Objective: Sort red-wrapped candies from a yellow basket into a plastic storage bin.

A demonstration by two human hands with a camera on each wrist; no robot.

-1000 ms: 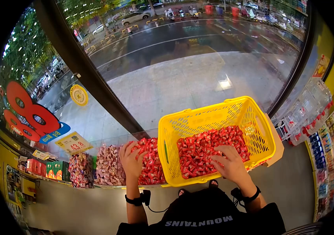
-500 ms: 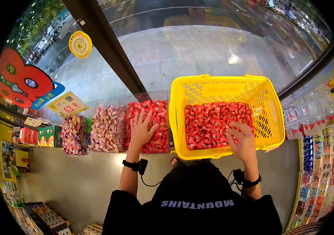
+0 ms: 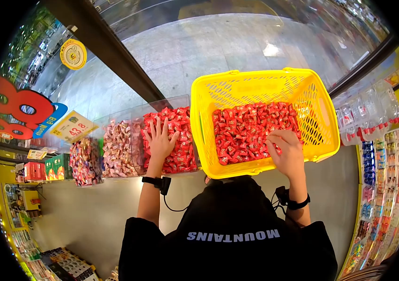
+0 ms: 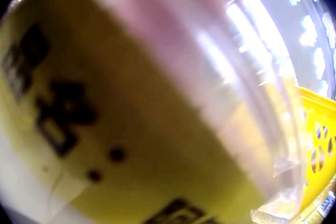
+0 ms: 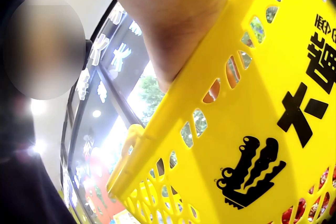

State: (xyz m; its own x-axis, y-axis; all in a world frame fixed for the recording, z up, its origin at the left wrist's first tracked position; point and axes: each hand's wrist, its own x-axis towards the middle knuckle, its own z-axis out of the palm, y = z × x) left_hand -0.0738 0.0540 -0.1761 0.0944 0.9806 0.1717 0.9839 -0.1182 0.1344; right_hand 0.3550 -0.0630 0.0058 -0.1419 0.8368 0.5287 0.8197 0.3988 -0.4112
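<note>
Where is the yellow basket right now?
In the head view, the yellow basket sits right of centre by the window, beside the clear bin of red candies, with the right hand inside it.

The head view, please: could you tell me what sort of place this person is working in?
Most likely a shop selling loose sweets: clear bins of wrapped sweets beside a price tag reading 43.8, a yellow shopping basket of red ones, and shelves of packaged goods on the right.
</note>
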